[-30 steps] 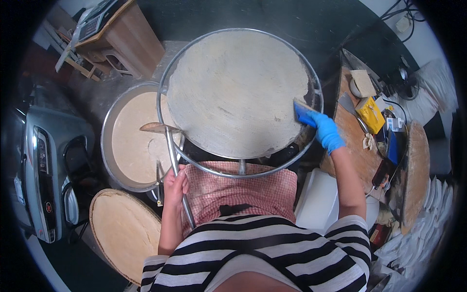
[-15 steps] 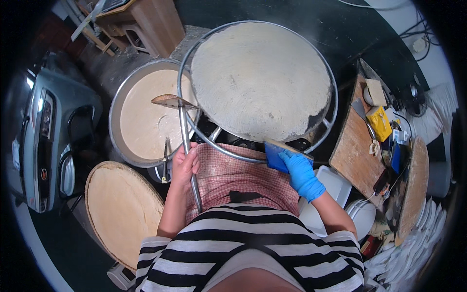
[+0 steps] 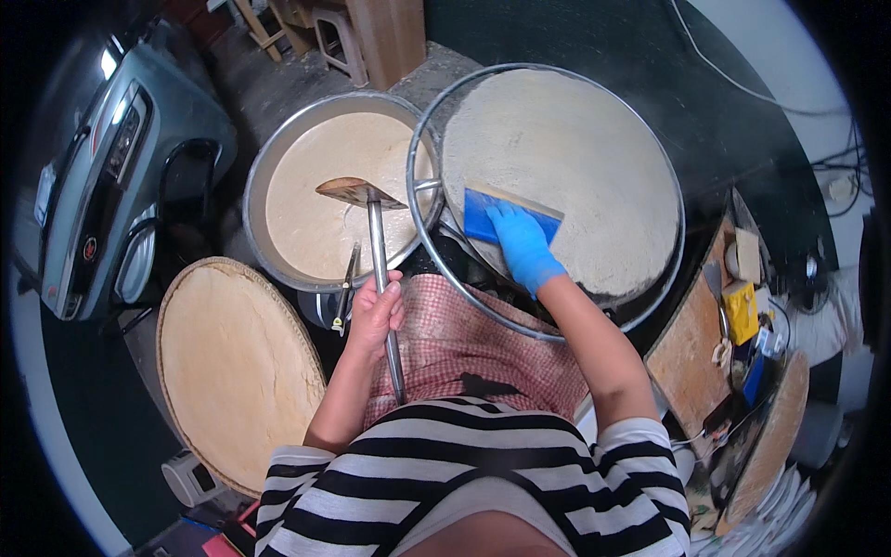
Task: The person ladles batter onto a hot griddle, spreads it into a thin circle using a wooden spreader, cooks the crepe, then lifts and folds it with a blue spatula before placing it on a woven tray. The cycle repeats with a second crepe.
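My bare left hand [image 3: 377, 311] is closed round the metal handle of a batter spreader [image 3: 349, 191], whose flat half-round blade hangs over the batter pot. In a blue glove, my right hand [image 3: 522, 243] grips a blue scraper [image 3: 481, 219] with a pale edge. That scraper rests at the left part of a large round griddle [image 3: 580, 176], which a thin, pale layer of batter covers. A metal ring [image 3: 682, 218] runs round the griddle. Pale batter [image 3: 311, 218] fills much of the wide metal pot [image 3: 254, 209] at the griddle's left.
A round tray [image 3: 165, 343] with stacked pale flatbreads [image 3: 237, 371] stands at the near left. Beyond it is a grey-blue vehicle [image 3: 139, 195]. On the right, a wooden board [image 3: 687, 371] lies beside a yellow packet [image 3: 741, 312]. Tongs [image 3: 346, 288] hang at the pot's near rim.
My right hand has carried the scraper from the griddle's near edge up and left onto its surface. My left hand still holds the spreader. The whole view has shifted.
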Demonstrator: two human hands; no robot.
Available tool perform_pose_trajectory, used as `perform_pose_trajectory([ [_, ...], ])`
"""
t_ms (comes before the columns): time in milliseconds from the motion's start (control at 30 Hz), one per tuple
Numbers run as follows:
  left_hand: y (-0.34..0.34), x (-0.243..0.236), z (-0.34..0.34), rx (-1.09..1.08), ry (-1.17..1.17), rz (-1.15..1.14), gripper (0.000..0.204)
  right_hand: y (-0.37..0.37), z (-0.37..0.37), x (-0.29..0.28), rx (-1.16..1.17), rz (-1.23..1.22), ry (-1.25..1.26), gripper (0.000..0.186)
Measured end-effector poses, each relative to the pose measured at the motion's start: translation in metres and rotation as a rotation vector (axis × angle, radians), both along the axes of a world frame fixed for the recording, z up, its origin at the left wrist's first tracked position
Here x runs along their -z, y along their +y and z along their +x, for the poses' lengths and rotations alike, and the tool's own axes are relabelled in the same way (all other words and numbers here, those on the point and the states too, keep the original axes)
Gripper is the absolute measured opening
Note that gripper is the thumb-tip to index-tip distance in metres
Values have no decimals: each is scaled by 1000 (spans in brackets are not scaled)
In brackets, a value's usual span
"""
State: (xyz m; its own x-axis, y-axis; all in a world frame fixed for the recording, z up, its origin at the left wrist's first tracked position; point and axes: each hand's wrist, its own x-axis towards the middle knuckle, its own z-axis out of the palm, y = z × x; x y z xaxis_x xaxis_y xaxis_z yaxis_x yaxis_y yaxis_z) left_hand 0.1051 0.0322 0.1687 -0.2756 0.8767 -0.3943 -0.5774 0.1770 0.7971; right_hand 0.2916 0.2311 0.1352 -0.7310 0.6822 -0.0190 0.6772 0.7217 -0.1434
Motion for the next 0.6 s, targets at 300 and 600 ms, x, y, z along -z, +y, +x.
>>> perform_pose_trajectory([
  [300,5,16,-15,-22,-27,13,15,44,10,-36,-62,-128,187,30],
  [600,4,21,-18,-51,-25,19,16,111,-44,-41,-47,-267,-75,39],
])
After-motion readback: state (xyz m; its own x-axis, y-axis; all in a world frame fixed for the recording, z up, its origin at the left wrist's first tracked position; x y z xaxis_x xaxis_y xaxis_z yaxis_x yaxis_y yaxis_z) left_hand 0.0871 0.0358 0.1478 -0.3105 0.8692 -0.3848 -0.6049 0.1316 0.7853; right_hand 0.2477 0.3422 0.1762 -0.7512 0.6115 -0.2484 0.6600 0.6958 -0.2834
